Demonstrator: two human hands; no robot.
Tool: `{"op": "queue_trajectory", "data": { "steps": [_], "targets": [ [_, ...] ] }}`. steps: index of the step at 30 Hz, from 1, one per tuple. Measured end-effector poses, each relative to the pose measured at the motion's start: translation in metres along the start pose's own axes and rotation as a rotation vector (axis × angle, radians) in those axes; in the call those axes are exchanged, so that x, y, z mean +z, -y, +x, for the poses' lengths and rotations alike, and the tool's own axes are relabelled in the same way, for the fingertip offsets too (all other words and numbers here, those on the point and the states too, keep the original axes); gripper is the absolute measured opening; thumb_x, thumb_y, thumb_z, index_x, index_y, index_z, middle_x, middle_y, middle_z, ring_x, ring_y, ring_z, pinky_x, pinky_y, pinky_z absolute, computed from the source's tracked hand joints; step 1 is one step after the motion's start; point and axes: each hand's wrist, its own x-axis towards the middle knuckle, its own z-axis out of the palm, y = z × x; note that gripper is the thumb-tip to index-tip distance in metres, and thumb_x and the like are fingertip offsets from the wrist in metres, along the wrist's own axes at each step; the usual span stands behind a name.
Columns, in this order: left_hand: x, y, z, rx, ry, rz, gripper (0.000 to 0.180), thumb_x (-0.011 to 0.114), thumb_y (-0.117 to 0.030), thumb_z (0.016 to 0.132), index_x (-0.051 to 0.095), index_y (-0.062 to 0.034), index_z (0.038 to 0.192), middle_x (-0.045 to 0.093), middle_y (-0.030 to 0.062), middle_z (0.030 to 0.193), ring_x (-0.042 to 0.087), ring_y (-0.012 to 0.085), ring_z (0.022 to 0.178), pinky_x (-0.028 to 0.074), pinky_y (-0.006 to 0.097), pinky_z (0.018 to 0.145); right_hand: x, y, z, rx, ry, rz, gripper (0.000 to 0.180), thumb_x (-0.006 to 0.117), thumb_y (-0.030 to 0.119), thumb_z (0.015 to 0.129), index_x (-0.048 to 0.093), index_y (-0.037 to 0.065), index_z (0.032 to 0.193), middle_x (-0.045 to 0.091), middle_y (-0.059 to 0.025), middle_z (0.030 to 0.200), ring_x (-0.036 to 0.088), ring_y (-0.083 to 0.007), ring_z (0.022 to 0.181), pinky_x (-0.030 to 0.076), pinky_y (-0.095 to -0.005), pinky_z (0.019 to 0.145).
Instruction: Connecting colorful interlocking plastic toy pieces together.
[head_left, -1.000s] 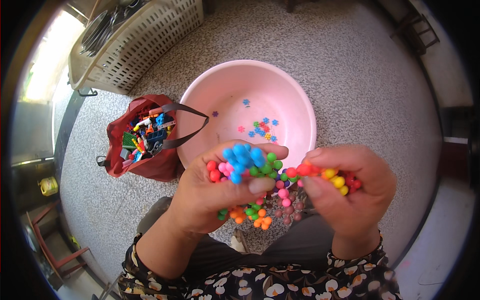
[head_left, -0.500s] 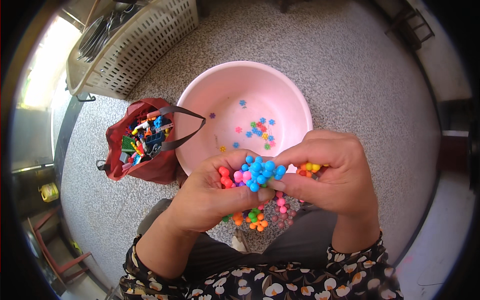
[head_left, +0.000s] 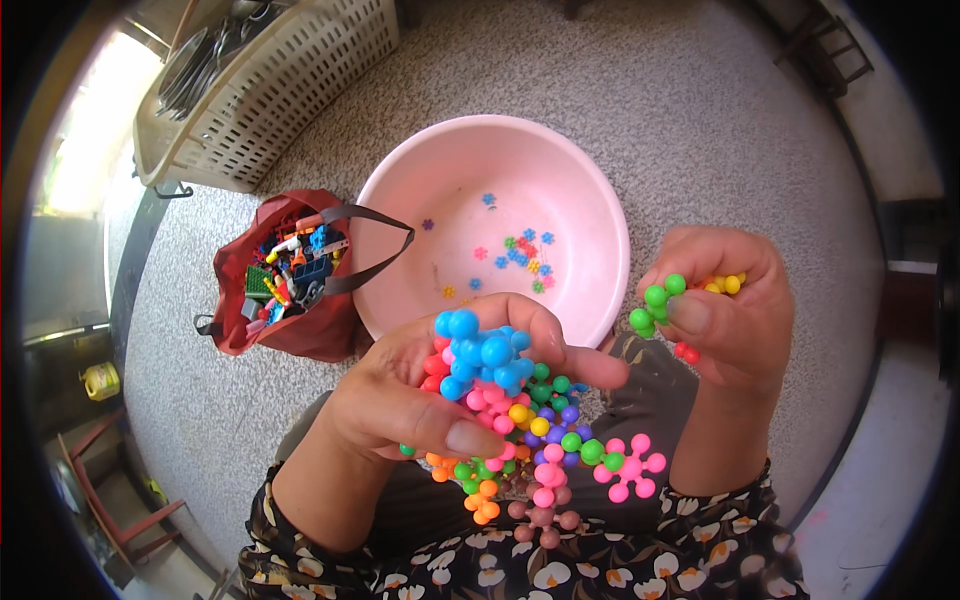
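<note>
My left hand [head_left: 400,400] is closed round a cluster of joined snowflake-shaped plastic building pieces [head_left: 495,405], each with round knobs. Blue pieces sit on top of the cluster; pink, purple, green, orange, red and dusty brown ones hang below it. Off to the right, my right hand [head_left: 735,305] pinches a green knobbed piece [head_left: 655,305] between thumb and finger. Yellow knobs [head_left: 725,284] and red knobs [head_left: 687,352] also show from that hand, partly covered by its fingers. The two hands are apart.
Beyond my hands stands a pink basin [head_left: 490,130] with several small coloured snowflake pieces [head_left: 520,252] on its bottom. Left of it, a red bag [head_left: 320,340] holds mixed toy bricks. A cream slotted basket [head_left: 270,100] with metal utensils stands at the far left on the speckled floor.
My hands have moved apart, the right one going right with green, yellow and red pieces. The cluster in my left hand has turned, showing more of its underside.
</note>
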Motion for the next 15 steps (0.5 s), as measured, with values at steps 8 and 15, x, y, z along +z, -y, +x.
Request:
{"op": "queue_trajectory", "data": {
  "steps": [8,15],
  "targets": [
    [-0.003,0.007,0.001,0.027,0.097,-0.059,0.058,0.063,0.003,0.063,0.039,0.0009,0.116,0.044,0.0333,0.121,0.050,0.0281,0.112,0.038,0.033,0.095,0.002,-0.006,0.000,-0.085,0.122,-0.087,0.013,0.070,0.002,0.067,0.065,-0.003,0.078,0.061,-0.0056,0.067,0.054,-0.0066,0.059,0.040,-0.0184,0.053],
    [-0.011,0.006,-0.008,-0.024,0.011,0.000,0.059,0.061,0.007,0.062,0.039,0.0019,0.117,0.053,0.0200,0.112,0.054,0.0211,0.100,0.045,0.027,0.080,0.001,-0.006,0.003,-0.334,0.324,-0.434,0.017,0.076,0.012,0.058,0.067,0.003,0.070,0.060,-0.0055,0.063,0.052,-0.0108,0.050,0.034,-0.0202,0.044]
  ]
}}
